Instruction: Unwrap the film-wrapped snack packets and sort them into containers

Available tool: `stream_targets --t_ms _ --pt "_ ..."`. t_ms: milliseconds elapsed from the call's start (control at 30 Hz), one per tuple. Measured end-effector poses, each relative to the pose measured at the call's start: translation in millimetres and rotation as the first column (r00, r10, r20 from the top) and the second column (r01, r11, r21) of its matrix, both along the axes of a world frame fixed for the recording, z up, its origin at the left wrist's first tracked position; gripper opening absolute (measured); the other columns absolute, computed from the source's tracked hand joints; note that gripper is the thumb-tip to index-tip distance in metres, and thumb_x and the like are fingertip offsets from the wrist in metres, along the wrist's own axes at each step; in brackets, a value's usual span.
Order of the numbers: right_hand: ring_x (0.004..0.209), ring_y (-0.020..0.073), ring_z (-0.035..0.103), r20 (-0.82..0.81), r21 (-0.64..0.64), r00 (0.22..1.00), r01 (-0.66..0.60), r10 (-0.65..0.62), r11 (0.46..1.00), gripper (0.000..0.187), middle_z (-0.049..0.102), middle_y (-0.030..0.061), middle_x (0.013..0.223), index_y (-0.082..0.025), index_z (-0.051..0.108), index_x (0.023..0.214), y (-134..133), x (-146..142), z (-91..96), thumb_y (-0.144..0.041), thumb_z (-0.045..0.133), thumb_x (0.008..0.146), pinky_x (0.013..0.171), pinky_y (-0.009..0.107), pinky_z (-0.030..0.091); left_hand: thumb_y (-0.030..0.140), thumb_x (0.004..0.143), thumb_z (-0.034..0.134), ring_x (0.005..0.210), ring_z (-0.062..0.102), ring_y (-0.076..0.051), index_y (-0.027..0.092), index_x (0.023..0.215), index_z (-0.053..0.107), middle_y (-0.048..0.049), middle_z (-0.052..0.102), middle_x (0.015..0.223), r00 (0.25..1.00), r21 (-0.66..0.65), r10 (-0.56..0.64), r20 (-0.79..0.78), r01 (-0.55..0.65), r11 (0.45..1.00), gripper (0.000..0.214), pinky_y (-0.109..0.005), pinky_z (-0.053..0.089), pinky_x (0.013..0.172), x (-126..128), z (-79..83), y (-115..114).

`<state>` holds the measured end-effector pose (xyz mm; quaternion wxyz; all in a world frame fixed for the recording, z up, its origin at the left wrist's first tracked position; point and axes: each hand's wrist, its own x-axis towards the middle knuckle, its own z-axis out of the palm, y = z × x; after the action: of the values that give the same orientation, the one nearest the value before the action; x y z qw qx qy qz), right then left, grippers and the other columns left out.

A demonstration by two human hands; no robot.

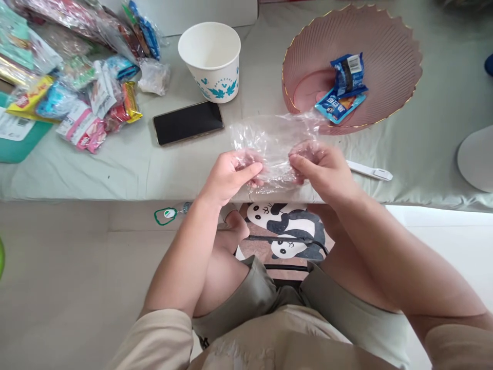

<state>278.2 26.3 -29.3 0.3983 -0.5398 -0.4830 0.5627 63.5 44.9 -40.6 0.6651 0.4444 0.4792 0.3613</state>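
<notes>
A clear plastic bag [275, 139] is stretched between my two hands over the front edge of the cloth-covered table. My left hand [233, 174] pinches its left side, thumb on top. On the right side, my right hand [321, 167] grips it the same way, its fingers partly hidden by the crinkled plastic. Just beyond the bag, at right, sits a pink ribbed bowl [385, 72] with a gold rim. Inside it lie a dark blue snack packet [348, 74] and a lighter blue packet [335, 107]. A white utility knife or similar slim tool [372, 170] lies beside my right wrist.
A black phone [188, 123] lies left of the bag, with a white paper cup [211, 61] behind it. Several wrapped snacks [82, 123] are heaped at far left near a teal container [26, 141]. A white round object [477, 158] stands at the right edge.
</notes>
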Motion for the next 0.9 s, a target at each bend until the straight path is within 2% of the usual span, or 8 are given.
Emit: stream_targets --t_ms 100,267,367,433,500,667,800,900 --pt "0.046 0.0059 0.049 0.004 0.066 0.996 0.090 -0.091 0.994 0.033 0.058 -0.0038 0.061 -0.019 0.061 0.079 -0.3 0.6 0.1 -0.045 0.082 0.084 0.044 0.021 0.039 0.045 0.068 0.091 0.050 0.063 -0.009 0.017 0.080 0.069 -0.0014 0.073 0.070 0.983 0.080 0.177 -0.039 -0.174 0.982 0.038 -0.020 0.049 0.046 -3.9 -0.8 4.4" --pt "0.043 0.0045 0.047 -0.007 0.146 0.991 0.131 -0.131 0.981 0.034 0.063 -0.0034 0.068 -0.020 0.060 0.082 -1.7 -3.5 -5.4 -0.047 0.079 0.087 0.040 0.021 0.035 0.052 0.076 0.086 0.063 0.069 -0.011 0.025 0.090 0.066 0.0014 0.073 0.077 0.896 0.279 0.444 0.019 -0.431 0.858 0.036 -0.021 0.054 0.057 -10.2 -4.0 4.7" --pt "0.044 0.0043 0.047 -0.016 0.194 0.989 0.146 -0.146 0.970 0.036 0.063 -0.0038 0.070 -0.021 0.058 0.082 -3.8 -5.8 -7.2 -0.050 0.077 0.090 0.042 0.021 0.037 0.063 0.076 0.084 0.088 0.074 -0.016 0.028 0.102 0.064 -0.0024 0.075 0.101 0.917 0.258 0.398 0.038 -0.394 0.882 0.048 -0.026 0.059 0.070 -9.5 -3.9 -0.9" --pt "0.044 0.0045 0.048 -0.015 0.222 0.990 0.139 -0.139 0.965 0.039 0.063 -0.0039 0.070 -0.021 0.056 0.083 -5.3 -7.4 -7.5 -0.054 0.076 0.090 0.042 0.022 0.037 0.072 0.074 0.082 0.090 0.073 -0.019 0.025 0.098 0.064 -0.0047 0.072 0.101 0.956 0.115 0.293 0.022 -0.293 0.949 0.055 -0.028 0.060 0.069 -6.5 -5.1 -4.5" --pt "0.044 0.0047 0.048 0.000 0.242 0.991 0.126 -0.130 0.962 0.042 0.061 -0.0042 0.069 -0.022 0.055 0.083 -6.1 -8.6 -7.9 -0.058 0.075 0.090 0.042 0.022 0.037 0.073 0.074 0.081 0.086 0.070 -0.018 0.021 0.085 0.064 -0.0048 0.068 0.092 0.974 0.037 0.226 0.003 -0.226 0.974 0.055 -0.027 0.058 0.066 -3.0 -8.2 -6.8" --pt "0.045 0.0050 0.047 0.051 0.279 0.982 0.161 -0.182 0.947 0.037 0.059 -0.0046 0.070 -0.023 0.055 0.086 -2.5 -7.1 -13.0 -0.055 0.072 0.093 0.042 0.023 0.035 0.052 0.076 0.088 0.087 0.064 -0.012 0.017 0.062 0.064 -0.0045 0.067 0.097 0.946 0.278 0.323 -0.017 -0.306 0.911 0.045 -0.023 0.053 0.070 -5.9 -14.5 -3.9" --pt "0.045 0.0059 0.045 0.020 0.293 0.961 0.257 -0.274 0.921 0.030 0.058 -0.0048 0.069 -0.024 0.054 0.086 0.7 -3.7 -16.3 -0.047 0.071 0.095 0.041 0.024 0.035 0.050 0.070 0.090 0.081 0.067 -0.013 0.020 0.065 0.062 -0.0009 0.063 0.082 0.896 0.124 0.432 0.099 -0.442 0.888 0.041 -0.023 0.054 0.070 -14.8 -7.8 1.7" --pt "0.045 0.0065 0.047 0.014 0.268 0.979 0.192 -0.202 0.944 0.030 0.060 -0.0043 0.068 -0.024 0.056 0.086 -1.9 -4.9 -13.9 -0.048 0.071 0.095 0.043 0.024 0.039 0.065 0.069 0.085 0.095 0.073 -0.018 0.022 0.077 0.066 -0.0043 0.072 0.092 0.912 0.035 0.368 0.178 -0.380 0.924 0.048 -0.026 0.058 0.078 -14.7 -1.2 2.3"
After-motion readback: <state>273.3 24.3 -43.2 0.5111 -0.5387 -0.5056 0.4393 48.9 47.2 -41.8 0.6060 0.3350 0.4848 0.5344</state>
